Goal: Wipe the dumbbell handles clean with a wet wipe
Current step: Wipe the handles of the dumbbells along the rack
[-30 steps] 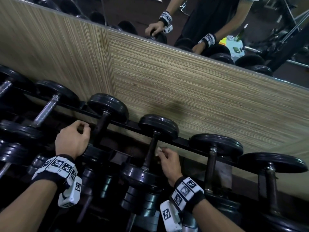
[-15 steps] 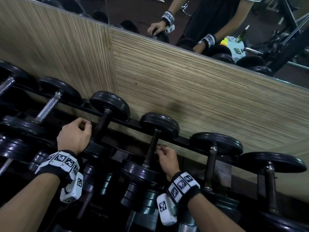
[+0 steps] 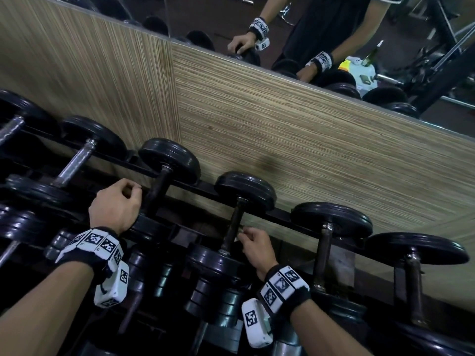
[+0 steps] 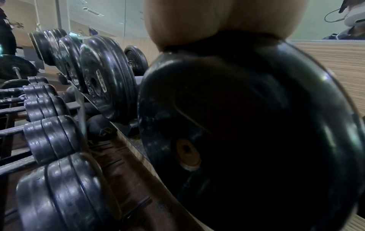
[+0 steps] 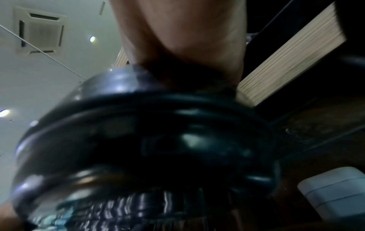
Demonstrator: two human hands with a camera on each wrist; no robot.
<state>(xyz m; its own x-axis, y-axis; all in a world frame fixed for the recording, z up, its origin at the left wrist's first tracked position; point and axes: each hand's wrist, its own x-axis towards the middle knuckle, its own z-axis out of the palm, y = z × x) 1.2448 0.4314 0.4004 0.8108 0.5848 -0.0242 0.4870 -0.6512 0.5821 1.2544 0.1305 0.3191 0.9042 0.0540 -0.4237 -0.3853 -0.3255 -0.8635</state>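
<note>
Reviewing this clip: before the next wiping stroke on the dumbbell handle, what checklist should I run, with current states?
1. Right hand at the dumbbell handle: ok, its fingers touch the handle's lower part.
2. Wet wipe in the right hand: cannot tell; only a small pale bit shows at the fingertips.
3. Left hand steadying the rack: ok, it rests on the near plate of the neighbouring dumbbell, fingers curled, holding nothing visible.
4. Dumbbell seated on the rack rail: ok.
5. Upper part of the handle free for the stroke: ok.
6. Handle already clean: cannot tell, too dark.
</note>
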